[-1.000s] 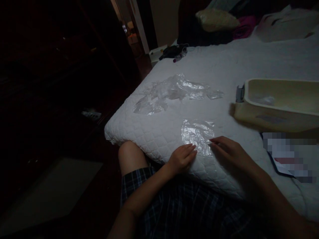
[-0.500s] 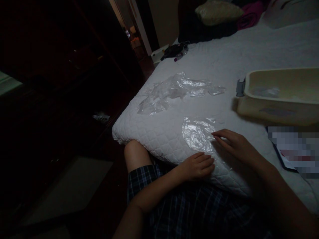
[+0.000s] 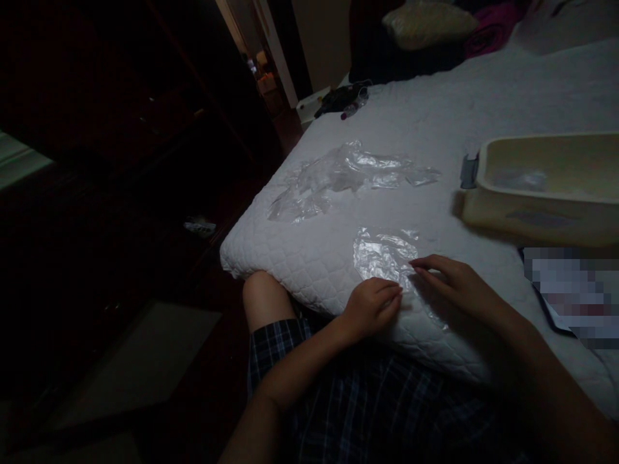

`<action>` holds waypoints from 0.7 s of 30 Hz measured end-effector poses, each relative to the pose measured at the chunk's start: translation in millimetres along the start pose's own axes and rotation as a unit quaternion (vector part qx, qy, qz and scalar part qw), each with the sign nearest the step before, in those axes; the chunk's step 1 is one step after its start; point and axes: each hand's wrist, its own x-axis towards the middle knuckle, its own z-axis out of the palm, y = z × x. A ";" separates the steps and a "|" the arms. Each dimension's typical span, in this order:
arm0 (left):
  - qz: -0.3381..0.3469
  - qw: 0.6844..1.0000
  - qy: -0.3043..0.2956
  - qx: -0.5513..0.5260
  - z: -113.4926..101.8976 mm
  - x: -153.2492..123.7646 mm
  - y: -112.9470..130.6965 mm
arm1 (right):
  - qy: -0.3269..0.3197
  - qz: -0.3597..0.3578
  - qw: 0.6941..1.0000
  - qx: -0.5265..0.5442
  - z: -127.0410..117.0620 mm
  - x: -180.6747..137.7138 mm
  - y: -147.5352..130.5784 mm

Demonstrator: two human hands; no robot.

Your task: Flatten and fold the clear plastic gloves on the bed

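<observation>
We observe a crinkled clear plastic sheet (image 3: 380, 252) lying on the near part of the bed (image 3: 300, 248), in front of the seated person. The right hand (image 3: 411, 263) is at its right edge, thumb and forefinger tips brought together and appearing to pinch the film. The left hand (image 3: 400, 290) is at the sheet's near edge, fingers loosely bent; we cannot tell whether it has hold of any film.

Farther off and to the left, we note a spread of crumpled plastic (image 3: 333, 174), apart from the sheet. To the right stands a cream bin (image 3: 541, 219) with a grey clip (image 3: 469, 171) on its left end and some clear film (image 3: 520, 178) inside. Nearer than the bin, at right, lies a dark-edged flat item (image 3: 556, 319), partly blurred out. At the far side we record a pale cushion (image 3: 428, 26).
</observation>
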 end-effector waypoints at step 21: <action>-0.147 0.979 0.066 0.127 10.0 25.6 -24.9 | -0.068 -0.073 0.992 -0.074 27.1 -2.6 -5.7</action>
